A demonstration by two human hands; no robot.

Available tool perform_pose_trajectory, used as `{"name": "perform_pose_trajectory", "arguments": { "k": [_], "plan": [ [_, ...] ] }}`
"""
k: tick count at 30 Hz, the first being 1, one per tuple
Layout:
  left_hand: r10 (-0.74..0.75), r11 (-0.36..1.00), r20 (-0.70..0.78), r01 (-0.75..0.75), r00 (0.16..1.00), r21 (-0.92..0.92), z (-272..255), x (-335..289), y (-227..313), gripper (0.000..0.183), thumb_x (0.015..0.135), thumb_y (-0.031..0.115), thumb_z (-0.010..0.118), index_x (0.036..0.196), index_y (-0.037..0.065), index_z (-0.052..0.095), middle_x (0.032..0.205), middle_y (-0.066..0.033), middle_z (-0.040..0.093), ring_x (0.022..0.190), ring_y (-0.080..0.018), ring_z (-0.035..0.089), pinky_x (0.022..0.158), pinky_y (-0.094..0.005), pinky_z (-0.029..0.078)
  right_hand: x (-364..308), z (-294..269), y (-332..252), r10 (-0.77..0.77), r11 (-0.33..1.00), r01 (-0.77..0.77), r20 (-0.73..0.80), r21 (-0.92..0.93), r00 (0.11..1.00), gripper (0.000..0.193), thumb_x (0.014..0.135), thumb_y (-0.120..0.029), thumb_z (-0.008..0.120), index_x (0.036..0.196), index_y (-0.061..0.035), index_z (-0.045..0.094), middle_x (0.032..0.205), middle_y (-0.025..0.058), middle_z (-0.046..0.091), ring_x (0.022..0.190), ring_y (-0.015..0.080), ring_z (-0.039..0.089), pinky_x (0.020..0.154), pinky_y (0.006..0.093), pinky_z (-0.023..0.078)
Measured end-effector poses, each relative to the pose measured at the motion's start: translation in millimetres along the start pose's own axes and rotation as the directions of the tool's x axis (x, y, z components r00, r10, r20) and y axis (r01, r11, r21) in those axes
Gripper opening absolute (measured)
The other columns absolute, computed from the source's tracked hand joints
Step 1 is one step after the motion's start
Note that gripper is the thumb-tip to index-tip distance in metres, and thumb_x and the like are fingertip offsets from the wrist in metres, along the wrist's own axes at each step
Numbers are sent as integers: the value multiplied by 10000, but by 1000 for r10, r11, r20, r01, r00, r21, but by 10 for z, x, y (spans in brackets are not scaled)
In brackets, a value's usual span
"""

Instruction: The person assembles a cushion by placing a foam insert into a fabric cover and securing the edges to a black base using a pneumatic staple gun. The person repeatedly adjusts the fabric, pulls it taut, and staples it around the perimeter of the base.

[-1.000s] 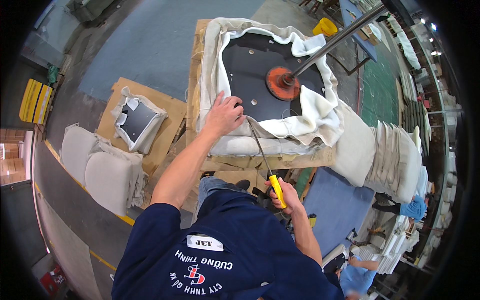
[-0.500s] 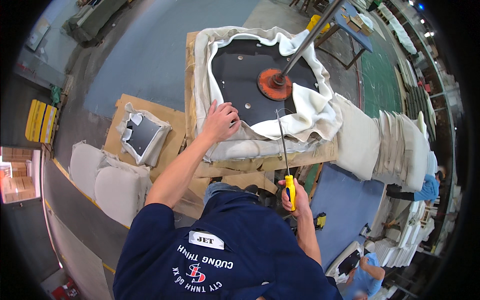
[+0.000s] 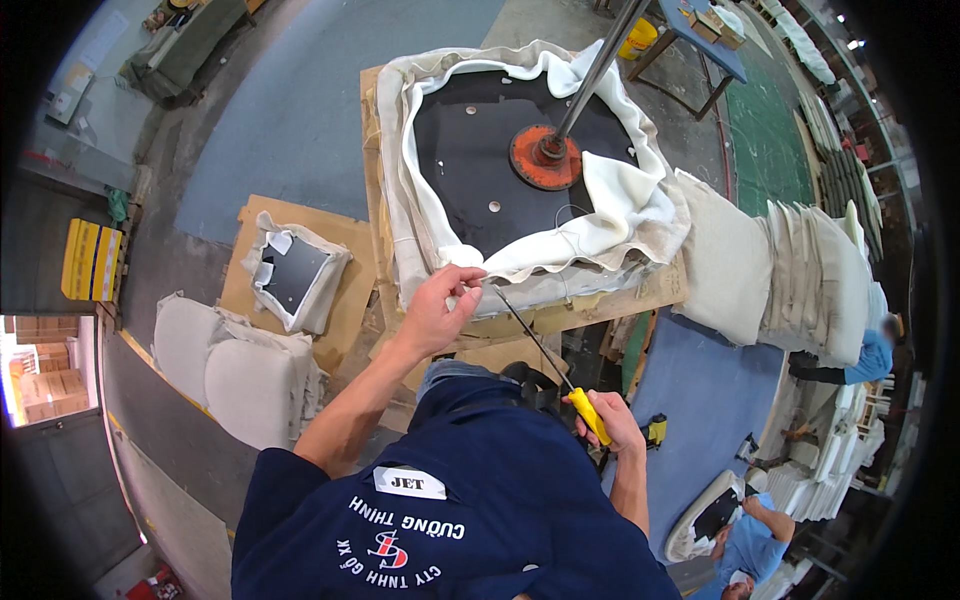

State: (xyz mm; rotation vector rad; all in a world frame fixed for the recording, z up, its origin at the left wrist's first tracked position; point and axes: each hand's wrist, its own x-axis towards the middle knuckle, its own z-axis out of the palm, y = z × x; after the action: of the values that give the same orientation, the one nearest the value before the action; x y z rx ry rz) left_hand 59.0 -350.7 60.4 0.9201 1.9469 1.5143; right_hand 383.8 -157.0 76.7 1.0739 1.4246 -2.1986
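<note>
A large seat cushion lies upside down in front of me, its beige fabric cover (image 3: 400, 225) and white padding (image 3: 535, 248) folded up around a black base board (image 3: 465, 150). An orange disc (image 3: 540, 172) on a metal rod (image 3: 600, 75) presses on the board. With thumb and fingers closed, my left hand (image 3: 440, 308) pinches the fabric edge at the near left corner. My right hand (image 3: 612, 425) is wrapped around the yellow handle of a long-shafted, screwdriver-like tool (image 3: 588, 412). Its tip meets the fabric edge beside my left fingertips. Thin thread loops over the near padding.
The cushion rests on a wooden work stand (image 3: 610, 308). To the left, a smaller cushion (image 3: 297, 275) lies on brown board, near pale cushions (image 3: 255, 375). Stacked cushions (image 3: 815, 285) stand at right. A co-worker (image 3: 755, 545) handles another cushion at lower right; another person (image 3: 872, 355) stands beyond.
My left hand has moved right and nearer, from lying on the cushion's rim to pinching the fabric edge. The tool has swung its tip left and down to that spot.
</note>
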Motion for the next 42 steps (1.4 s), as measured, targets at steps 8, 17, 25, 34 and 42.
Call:
{"name": "perform_pose_trajectory", "arguments": {
  "k": [8, 17, 25, 34, 42],
  "plan": [
    [-287, 853, 285, 380, 915, -359, -144, -80, -17, 257, 1028, 127, 622, 1254, 6, 636, 915, -23, 675, 816, -101, 637, 772, -256, 535, -5, -3, -116, 84, 993, -78, 61, -83, 995, 427, 1116, -353, 467, 1118, -2, 710, 689, 65, 675, 452, 94, 519, 423, 242, 415],
    [-295, 797, 478, 489, 827, -354, -330, -113, -74, 171, 1023, 71, 614, 1109, -57, 686, 982, -87, 722, 903, -142, 712, 848, -287, 592, -117, -55, -235, 146, 977, -140, 27, -164, 989, 384, 1098, -329, 514, 1046, 0, 705, 709, 69, 696, 464, 89, 539, 439, 236, 425],
    [111, 993, 395, -116, 912, -12, 109, -35, 106, 201, 946, 112, 665, 1114, 36, 744, 1073, -117, 751, 960, -285, 729, 915, -382, 574, -319, -375, -217, -234, 972, 229, -142, -45, 962, 482, 1100, -401, 489, 1252, 20, 667, 730, 94, 680, 476, 108, 552, 448, 233, 444],
    [305, 819, 317, -417, 898, 394, 295, 467, 127, 326, 891, 221, 716, 1188, 88, 722, 1355, -116, 632, 1249, -327, 593, 1089, -452, 450, 476, 295, -683, -765, 416, 907, -565, -66, 310, 243, 1066, -158, 568, 1250, -8, 616, 989, 86, 662, 748, 126, 619, 636, 294, 525],
    [487, 576, 113, -416, 866, 704, -47, 285, -713, 310, 771, 251, 782, 1038, 129, 683, 1085, -76, 613, 1226, -303, 559, 1101, -497, 400, 1101, 863, -1292, -734, 626, 621, -87, -471, 673, 305, 1041, -111, 612, 1328, -8, 602, 1180, 67, 679, 954, 114, 659, 748, 251, 545]
  ]
}}
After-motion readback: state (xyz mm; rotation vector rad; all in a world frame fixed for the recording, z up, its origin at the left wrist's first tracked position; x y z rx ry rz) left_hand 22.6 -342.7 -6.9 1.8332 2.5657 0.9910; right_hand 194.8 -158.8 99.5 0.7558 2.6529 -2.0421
